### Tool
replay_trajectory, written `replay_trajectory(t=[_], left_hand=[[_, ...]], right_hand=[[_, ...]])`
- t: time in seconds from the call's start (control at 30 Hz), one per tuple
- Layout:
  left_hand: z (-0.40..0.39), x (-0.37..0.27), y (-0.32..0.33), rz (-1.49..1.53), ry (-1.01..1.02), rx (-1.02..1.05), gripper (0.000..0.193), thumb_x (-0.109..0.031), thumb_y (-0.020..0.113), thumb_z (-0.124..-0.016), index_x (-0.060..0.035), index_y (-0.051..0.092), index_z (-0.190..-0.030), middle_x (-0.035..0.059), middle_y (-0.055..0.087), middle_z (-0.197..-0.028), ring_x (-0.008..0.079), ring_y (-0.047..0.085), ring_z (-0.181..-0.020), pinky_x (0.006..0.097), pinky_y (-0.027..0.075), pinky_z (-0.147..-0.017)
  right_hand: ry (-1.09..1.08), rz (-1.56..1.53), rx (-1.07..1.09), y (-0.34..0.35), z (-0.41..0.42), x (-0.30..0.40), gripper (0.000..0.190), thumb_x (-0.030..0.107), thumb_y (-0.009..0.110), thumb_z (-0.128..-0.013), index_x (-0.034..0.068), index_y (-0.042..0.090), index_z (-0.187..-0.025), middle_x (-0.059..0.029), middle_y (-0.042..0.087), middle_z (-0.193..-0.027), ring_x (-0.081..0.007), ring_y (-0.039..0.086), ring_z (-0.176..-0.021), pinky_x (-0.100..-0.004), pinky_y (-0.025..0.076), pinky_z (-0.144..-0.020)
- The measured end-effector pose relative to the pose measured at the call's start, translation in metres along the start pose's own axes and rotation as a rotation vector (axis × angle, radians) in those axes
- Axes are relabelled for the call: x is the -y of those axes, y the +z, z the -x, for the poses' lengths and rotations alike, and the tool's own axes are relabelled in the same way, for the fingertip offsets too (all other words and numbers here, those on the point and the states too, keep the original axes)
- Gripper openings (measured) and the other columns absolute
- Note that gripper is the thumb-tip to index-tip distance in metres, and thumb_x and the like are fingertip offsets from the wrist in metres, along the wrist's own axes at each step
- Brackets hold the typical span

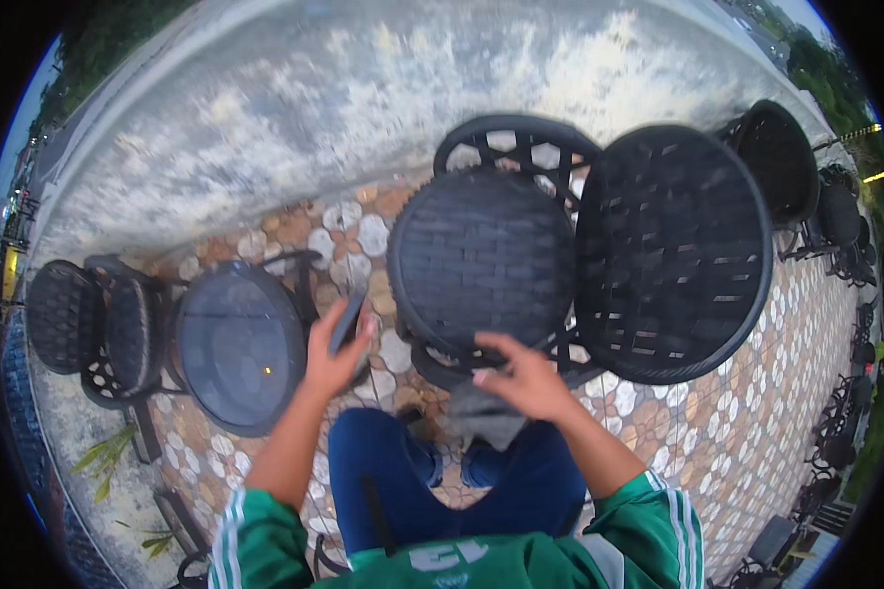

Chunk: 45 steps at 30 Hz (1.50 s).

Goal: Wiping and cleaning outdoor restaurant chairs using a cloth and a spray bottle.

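Observation:
My left hand (335, 350) is closed around a flat dark object (347, 322), whose kind I cannot tell. Right of it, my right hand (523, 379) has thumb and fingers apart above the near edge of a black woven chair's round seat (486, 258). A grey cloth (484, 414) hangs just below that hand; whether the hand touches it is unclear. The chair's woven backrest (670, 254) stands on the right. To the left of my left hand is a round table with a glassy top (239, 350).
A weathered concrete wall (324, 96) curves along the far side. Another black woven chair (129, 331) stands beyond the round table, near a green plant (107, 460). More dark chairs (777, 166) line the right side of the patterned tile floor (678, 442).

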State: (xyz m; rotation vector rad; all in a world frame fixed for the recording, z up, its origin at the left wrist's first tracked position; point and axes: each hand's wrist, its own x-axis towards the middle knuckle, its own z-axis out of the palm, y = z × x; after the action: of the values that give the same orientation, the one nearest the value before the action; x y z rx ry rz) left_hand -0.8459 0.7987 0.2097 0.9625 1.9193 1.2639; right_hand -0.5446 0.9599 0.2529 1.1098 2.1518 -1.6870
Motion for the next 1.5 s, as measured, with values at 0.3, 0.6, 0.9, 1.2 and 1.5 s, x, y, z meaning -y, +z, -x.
replay_trajectory(t=[0.3, 0.6, 0.9, 1.2, 1.5], left_hand=[[-0.098, 0.095, 0.130, -0.286, -0.204, 0.300, 0.045, -0.033, 0.079, -0.094, -0.0020, 0.074, -0.127, 0.0081, 0.079, -0.087, 0.0176, 0.075, -0.073, 0.0368, 0.058, -0.074], [-0.100, 0.057, 0.123, -0.187, -0.142, 0.279, 0.038, -0.022, 0.078, -0.095, 0.0033, 0.072, -0.122, 0.0086, 0.077, -0.086, 0.0198, 0.074, -0.066, 0.0356, 0.058, -0.068], [-0.083, 0.067, 0.113, 0.025, -0.069, 0.405, 0.042, -0.022, 0.080, -0.094, 0.0049, 0.071, -0.125, 0.0083, 0.078, -0.091, 0.0202, 0.075, -0.073, 0.0337, 0.060, -0.070], [-0.075, 0.105, 0.129, -0.438, 0.065, 0.349, 0.040, -0.034, 0.080, -0.095, -0.0054, 0.078, -0.124, 0.0084, 0.078, -0.084, 0.0195, 0.076, -0.071, 0.0364, 0.058, -0.070], [-0.098, 0.076, 0.117, -0.149, -0.059, 0.278, 0.035, -0.028, 0.082, -0.097, 0.0015, 0.074, -0.115, 0.0063, 0.074, -0.084, 0.0171, 0.069, -0.067, 0.0337, 0.057, -0.066]], right_hand=[[-1.083, 0.089, -0.649, 0.035, -0.012, -0.087, 0.038, 0.022, 0.084, -0.081, -0.004, 0.078, -0.108, -0.0171, 0.077, -0.082, -0.0279, 0.073, -0.059, -0.0336, 0.060, -0.059], [-1.058, 0.096, -0.765, 0.039, -0.008, -0.087, 0.033, 0.027, 0.086, -0.085, 0.000, 0.077, -0.102, -0.0153, 0.078, -0.084, -0.0257, 0.073, -0.059, -0.0329, 0.057, -0.057], [-0.990, 0.065, -0.749, 0.042, -0.008, -0.089, 0.030, 0.023, 0.081, -0.085, -0.001, 0.078, -0.104, -0.0135, 0.080, -0.091, -0.0270, 0.078, -0.069, -0.0318, 0.058, -0.064], [-1.001, 0.038, -0.724, 0.043, -0.004, -0.091, 0.032, 0.025, 0.079, -0.086, -0.001, 0.078, -0.103, -0.0146, 0.080, -0.090, -0.0279, 0.079, -0.071, -0.0328, 0.060, -0.067], [-1.040, -0.040, -0.737, 0.044, -0.003, -0.092, 0.030, 0.022, 0.082, -0.085, 0.000, 0.077, -0.104, -0.0149, 0.079, -0.090, -0.0302, 0.079, -0.074, -0.0337, 0.059, -0.068]])
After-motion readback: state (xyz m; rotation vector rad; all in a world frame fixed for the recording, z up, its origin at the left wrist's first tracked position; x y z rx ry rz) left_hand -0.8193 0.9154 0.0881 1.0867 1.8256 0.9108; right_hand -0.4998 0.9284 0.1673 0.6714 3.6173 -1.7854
